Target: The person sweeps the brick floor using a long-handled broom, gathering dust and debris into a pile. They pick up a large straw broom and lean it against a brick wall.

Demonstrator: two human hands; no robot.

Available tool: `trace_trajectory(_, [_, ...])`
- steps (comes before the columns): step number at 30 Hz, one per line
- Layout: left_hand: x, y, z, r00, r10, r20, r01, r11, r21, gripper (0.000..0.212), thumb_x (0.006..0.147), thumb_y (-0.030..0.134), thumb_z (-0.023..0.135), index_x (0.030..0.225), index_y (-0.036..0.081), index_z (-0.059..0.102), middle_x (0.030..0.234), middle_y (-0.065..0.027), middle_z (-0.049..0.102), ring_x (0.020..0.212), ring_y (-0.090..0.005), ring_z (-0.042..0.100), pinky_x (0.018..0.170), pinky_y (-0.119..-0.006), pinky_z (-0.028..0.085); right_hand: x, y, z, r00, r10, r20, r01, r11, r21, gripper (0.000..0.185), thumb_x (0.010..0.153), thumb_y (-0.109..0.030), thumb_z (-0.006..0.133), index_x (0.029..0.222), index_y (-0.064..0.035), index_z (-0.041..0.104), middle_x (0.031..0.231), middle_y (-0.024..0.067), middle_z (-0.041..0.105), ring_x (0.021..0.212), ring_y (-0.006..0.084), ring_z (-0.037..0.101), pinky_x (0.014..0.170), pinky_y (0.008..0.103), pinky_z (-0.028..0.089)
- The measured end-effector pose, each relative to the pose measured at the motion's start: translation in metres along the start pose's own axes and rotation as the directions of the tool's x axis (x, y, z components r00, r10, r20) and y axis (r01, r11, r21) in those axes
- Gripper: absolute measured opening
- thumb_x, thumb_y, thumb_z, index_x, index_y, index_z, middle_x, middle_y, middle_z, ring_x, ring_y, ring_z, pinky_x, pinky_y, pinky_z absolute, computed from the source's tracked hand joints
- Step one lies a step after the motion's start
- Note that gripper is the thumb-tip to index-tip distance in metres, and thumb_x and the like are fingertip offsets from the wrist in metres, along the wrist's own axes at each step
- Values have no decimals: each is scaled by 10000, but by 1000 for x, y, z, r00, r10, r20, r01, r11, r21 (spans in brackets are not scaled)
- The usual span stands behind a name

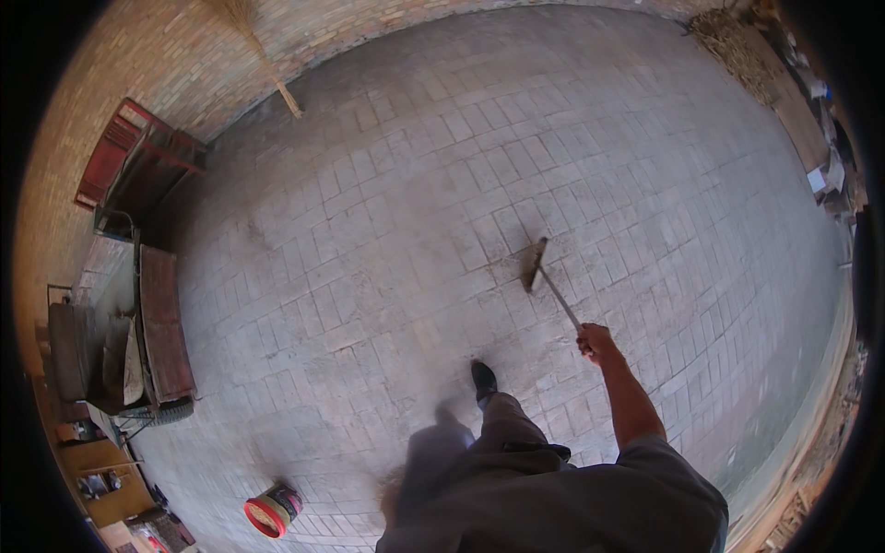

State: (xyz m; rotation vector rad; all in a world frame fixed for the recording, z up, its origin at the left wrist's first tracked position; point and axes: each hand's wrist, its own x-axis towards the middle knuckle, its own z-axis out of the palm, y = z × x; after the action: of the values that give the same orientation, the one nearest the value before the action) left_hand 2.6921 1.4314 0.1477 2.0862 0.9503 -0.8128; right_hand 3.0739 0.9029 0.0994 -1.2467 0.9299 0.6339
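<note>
My right hand (594,343) is closed around the handle of a push broom (559,292), my arm stretched out to the right and ahead. The broom's narrow crosswise head (536,265) is at the brick-paved floor (415,228), with a dark patch beside it. My left hand is out of view. Below the broom, one black shoe (484,379) is planted on the paving, and my shadow falls to its left.
A bucket with a red rim (265,515) stands lower left, holding pale material. A metal cart (162,318) and a red wooden piece of furniture (131,159) line the left side. Against the brick wall leans a straw broom (266,62). Dry stalks (733,55) lie upper right.
</note>
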Motion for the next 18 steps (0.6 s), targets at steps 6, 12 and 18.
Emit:
trace_trajectory(6, [-1, -12, -7, 1000, -16, -4, 16, 1000, -18, 420, 827, 457, 568, 977, 72, 643, 884, -130, 653, 812, -302, 624, 716, -423, 466, 7, 8, 145, 960, 95, 264, -56, 987, -152, 372, 847, -78, 545, 1219, -80, 523, 674, 61, 532, 426, 94, 412, 327, 241, 304])
trace_trajectory(12, [30, -17, -25, 1000, 8, 19, -7, 999, -34, 427, 825, 461, 564, 986, 74, 646, 893, -126, 655, 814, -294, 622, 724, -422, 465, 32, 41, 283, 894, 213, 394, -89, 947, -309, 301, 857, -140, 596, 1144, -59, 564, 701, 80, 561, 459, 105, 445, 351, 252, 328])
trace_trajectory(18, [78, -32, -54, 998, 61, 31, -58, 994, -91, 418, 822, 454, 565, 968, 72, 651, 873, -147, 649, 820, -316, 621, 721, -438, 460, 67, 17, 275, 974, 96, 206, -13, 929, -370, 150, 826, -186, 601, 834, -37, 604, 643, 77, 561, 429, 109, 457, 333, 274, 338])
